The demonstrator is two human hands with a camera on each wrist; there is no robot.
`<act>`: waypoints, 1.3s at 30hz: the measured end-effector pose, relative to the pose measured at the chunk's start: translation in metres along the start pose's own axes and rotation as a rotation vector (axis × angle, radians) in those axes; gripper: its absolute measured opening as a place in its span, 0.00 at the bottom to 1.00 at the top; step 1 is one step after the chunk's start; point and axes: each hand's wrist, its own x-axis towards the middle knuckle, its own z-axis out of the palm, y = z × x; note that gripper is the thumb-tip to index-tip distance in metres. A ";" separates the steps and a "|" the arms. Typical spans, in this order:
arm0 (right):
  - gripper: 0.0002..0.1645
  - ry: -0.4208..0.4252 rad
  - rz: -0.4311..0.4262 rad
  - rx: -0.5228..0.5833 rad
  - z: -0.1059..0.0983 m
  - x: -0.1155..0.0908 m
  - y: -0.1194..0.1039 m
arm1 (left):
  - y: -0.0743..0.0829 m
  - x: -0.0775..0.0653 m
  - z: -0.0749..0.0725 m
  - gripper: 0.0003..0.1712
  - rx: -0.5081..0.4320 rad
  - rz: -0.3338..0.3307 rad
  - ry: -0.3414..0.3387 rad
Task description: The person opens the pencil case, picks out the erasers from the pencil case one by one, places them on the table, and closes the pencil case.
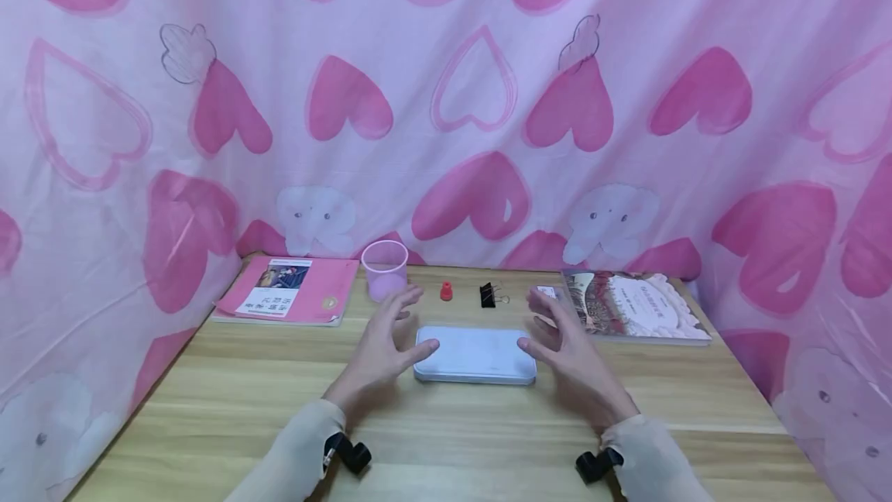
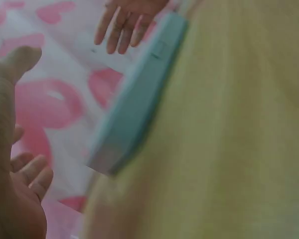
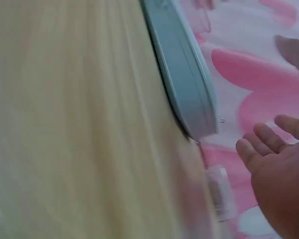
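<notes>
A flat, light-blue case with rounded corners (image 1: 475,355) lies lengthwise across the middle of the table. My left hand (image 1: 385,339) hovers at its left end, thumb and fingers spread, holding nothing. At the opposite end my right hand (image 1: 567,343) is spread the same way, palm turned inward, also holding nothing. In the left wrist view the case (image 2: 139,94) shows its side with a small latch-like mark, apart from the fingers. The right wrist view has the case (image 3: 182,69) beyond the relaxed fingers of the right hand (image 3: 284,169).
Behind the case stand a pink cup (image 1: 385,273), a small red object (image 1: 446,291) and a black binder clip (image 1: 488,296). A pink book (image 1: 334,285) lies back left, another book (image 1: 648,304) back right. A small white item (image 1: 547,292) sits beside it. A heart-patterned curtain (image 1: 474,84) surrounds the table.
</notes>
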 end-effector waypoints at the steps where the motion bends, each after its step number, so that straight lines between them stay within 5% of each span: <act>1: 0.57 -0.018 0.017 0.039 0.001 -0.001 0.004 | -0.004 -0.002 0.002 0.52 -0.005 -0.022 -0.016; 4: 0.58 -0.064 0.017 0.048 0.004 0.000 0.012 | -0.016 -0.006 0.008 0.53 -0.014 -0.086 -0.065; 8: 0.60 -0.110 -0.071 -0.141 0.004 0.002 0.024 | -0.025 -0.007 0.012 0.58 -0.012 -0.141 -0.128; 12: 0.64 -0.130 -0.124 -0.326 0.003 0.004 0.032 | -0.029 -0.006 0.013 0.61 0.044 -0.118 -0.170; 16: 0.65 -0.148 -0.116 -0.376 0.003 0.005 0.033 | -0.031 -0.006 0.013 0.62 0.109 -0.069 -0.193; 30: 0.58 -0.122 0.024 -0.211 -0.001 0.016 0.027 | -0.025 -0.004 0.011 0.57 0.148 -0.109 -0.217; 39: 0.39 -0.136 -0.006 -0.153 -0.008 0.020 0.029 | -0.026 -0.005 0.012 0.60 0.150 -0.102 -0.216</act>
